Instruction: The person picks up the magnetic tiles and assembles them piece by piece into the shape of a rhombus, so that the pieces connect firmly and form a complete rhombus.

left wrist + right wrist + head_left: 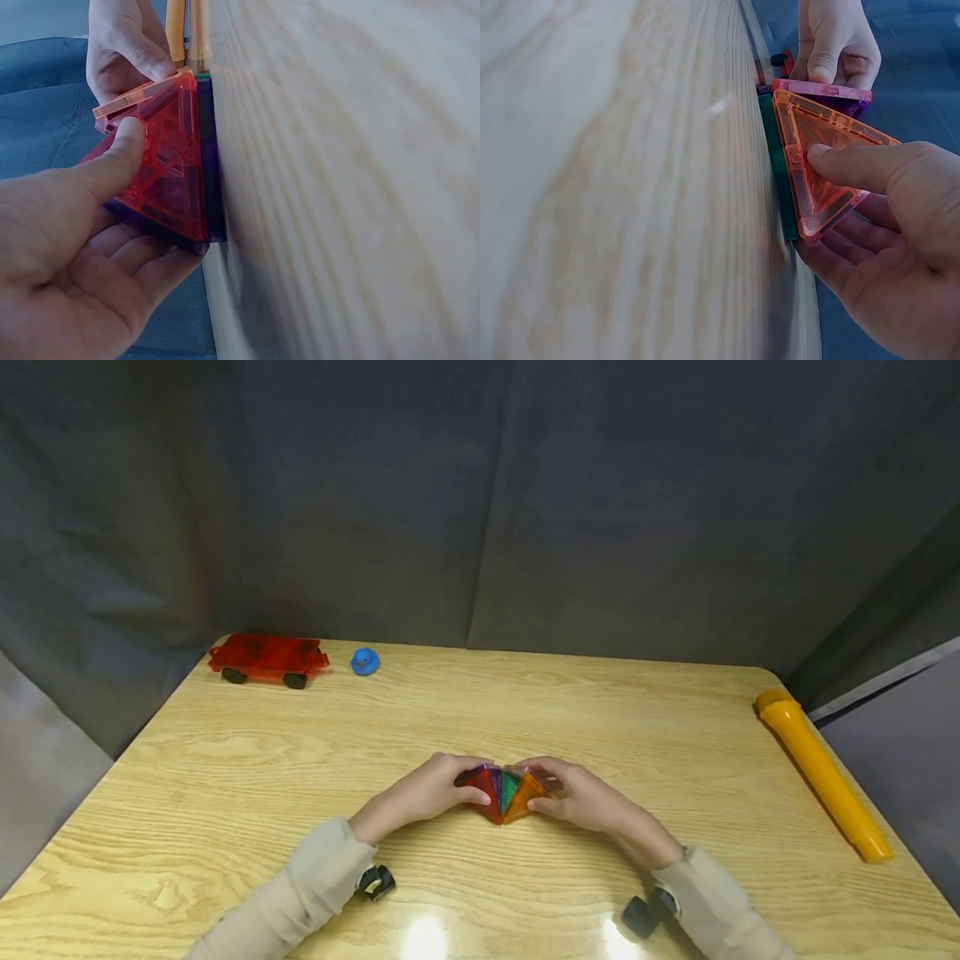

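Observation:
My left hand [433, 791] pinches a red triangular magnetic tile [171, 161], thumb on its face and fingers behind. A purple tile [211, 165] lies flat on the table under the red one's edge. On the other side my right hand [581, 795] pinches an orange triangular magnetic tile [793, 161], its thumb pressed on the face. Beneath that one a green tile [775, 172] lies flat. The leaning tiles come together close to each other at the table's middle. Fingers partly hide the rear tiles, and I cannot tell how all of them join.
A red toy wagon [266, 657] with black wheels stands at the table's back left. Right beside it sits a small blue rubber duck [365, 662]. Along the right edge lies a long yellow-orange tube [825, 777]. Dark curtains [600, 510] hang behind the wooden table [570, 702].

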{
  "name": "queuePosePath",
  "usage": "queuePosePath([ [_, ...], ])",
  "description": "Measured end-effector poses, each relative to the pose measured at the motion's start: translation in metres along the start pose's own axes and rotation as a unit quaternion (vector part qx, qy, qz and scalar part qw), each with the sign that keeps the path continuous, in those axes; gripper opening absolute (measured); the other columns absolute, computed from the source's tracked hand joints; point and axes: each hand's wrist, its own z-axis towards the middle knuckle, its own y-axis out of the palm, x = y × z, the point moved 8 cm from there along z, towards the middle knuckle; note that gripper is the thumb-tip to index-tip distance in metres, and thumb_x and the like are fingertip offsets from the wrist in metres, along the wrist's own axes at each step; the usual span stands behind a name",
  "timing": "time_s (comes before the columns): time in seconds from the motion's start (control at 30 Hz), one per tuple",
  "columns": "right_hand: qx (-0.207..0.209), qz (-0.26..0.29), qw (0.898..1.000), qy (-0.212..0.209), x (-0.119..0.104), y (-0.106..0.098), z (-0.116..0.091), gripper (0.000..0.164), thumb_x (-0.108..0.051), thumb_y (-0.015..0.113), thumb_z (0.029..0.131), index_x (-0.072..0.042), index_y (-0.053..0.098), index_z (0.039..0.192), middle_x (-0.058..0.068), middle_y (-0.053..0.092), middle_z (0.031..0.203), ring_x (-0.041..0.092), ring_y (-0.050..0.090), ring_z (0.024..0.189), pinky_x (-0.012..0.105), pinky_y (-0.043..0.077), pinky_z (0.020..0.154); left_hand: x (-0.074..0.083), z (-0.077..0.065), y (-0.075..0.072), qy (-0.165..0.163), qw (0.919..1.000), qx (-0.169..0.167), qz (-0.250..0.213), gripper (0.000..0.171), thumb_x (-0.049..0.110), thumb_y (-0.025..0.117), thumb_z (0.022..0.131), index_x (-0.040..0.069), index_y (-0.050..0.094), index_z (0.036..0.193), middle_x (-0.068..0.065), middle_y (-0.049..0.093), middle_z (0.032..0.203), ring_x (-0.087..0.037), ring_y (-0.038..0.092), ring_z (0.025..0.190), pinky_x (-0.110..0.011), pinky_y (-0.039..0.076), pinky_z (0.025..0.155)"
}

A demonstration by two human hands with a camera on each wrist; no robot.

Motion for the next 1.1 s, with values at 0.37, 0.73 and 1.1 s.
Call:
queuePosePath([
  [0.37,0.022,-0.025,0.999,-0.02,-0.005,-0.005,0.001,0.045,-0.009,0.066,0.089,-0.003,0.054,0.132,0.014,0.056,0.129,0.031,0.056,0.113,0.039,0.048,0.093,-0.003,0.001,0.001,-0.002,1.0,0.003,-0.002,0.049,0.02,0.063,0.091,-0.002,0.052,0.134,-0.016,0.061,0.126,-0.021,0.062,0.104,-0.036,0.049,0.088],
  [0.73,0.041,-0.038,0.998,-0.03,-0.012,-0.008,0.004,0.044,-0.006,0.068,0.087,-0.004,0.056,0.129,0.015,0.058,0.126,0.033,0.058,0.11,0.039,0.05,0.091,-0.004,0.001,0.001,0.0,1.0,0.001,-0.005,0.049,0.02,0.061,0.092,-0.001,0.05,0.135,-0.016,0.058,0.129,-0.025,0.058,0.113,-0.04,0.045,0.097],
  [1.1,0.072,-0.042,0.995,-0.058,-0.022,-0.008,0.007,0.036,-0.009,0.068,0.088,-0.006,0.061,0.123,0.009,0.063,0.12,0.025,0.06,0.107,0.041,0.048,0.092,-0.003,-0.001,0.001,0.014,0.9999,0.007,-0.005,0.048,0.021,0.061,0.091,0.001,0.052,0.134,-0.015,0.06,0.127,-0.023,0.058,0.115,-0.039,0.045,0.097],
])
